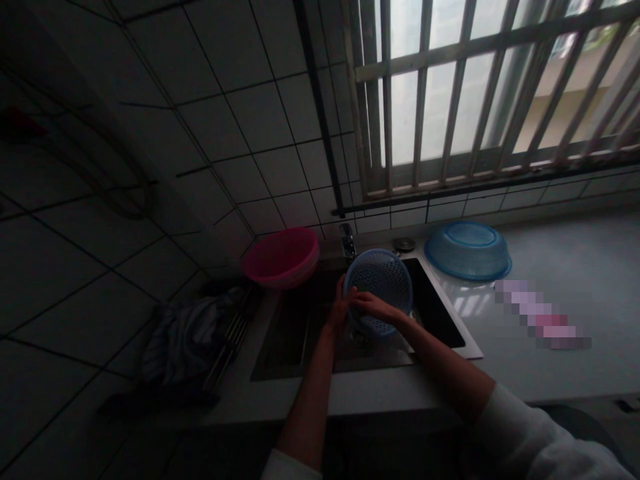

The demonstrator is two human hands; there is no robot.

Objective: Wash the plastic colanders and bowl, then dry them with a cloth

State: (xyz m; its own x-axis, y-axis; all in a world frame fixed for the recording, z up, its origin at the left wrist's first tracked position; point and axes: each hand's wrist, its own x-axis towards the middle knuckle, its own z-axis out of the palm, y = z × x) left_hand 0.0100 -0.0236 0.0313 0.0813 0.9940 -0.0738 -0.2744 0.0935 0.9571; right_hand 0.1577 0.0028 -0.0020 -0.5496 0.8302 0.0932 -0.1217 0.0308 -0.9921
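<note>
One long white countertop (pixel 575 250) surrounds a dark rectangular sink (pixel 285 347). Right of it, a translucent blue plastic basin (pixel 467 247) lies upside down; a bright pink round plastic basin (pixel 283 259) sits at the sink's far-left corner. Over the sink is a pale-blue round perforated plastic colander (pixel 387 283), its left side gripped by the left hand (pixel 340 309). The right hand (pixel 373 306) reaches over the colander, beside the left; whether it grips anything, I cannot tell. Behind stands a shiny metal faucet (pixel 347 241).
</note>
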